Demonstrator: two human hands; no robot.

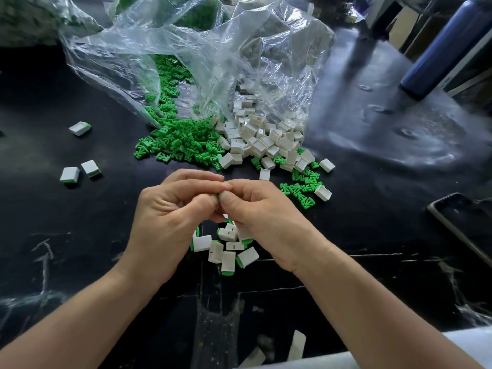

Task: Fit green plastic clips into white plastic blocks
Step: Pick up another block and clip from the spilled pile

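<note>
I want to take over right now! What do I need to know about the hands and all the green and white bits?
Left hand and right hand: fingertips together, both pinching a green clip; any block between them is hidden.
Supplies: loose green clips and white blocks, spilled from the plastic bag beyond the hands.
Done: a heap of fitted pieces under the hands, and three fitted strays off to the left.
Left: most of both piles is unfitted.
</note>
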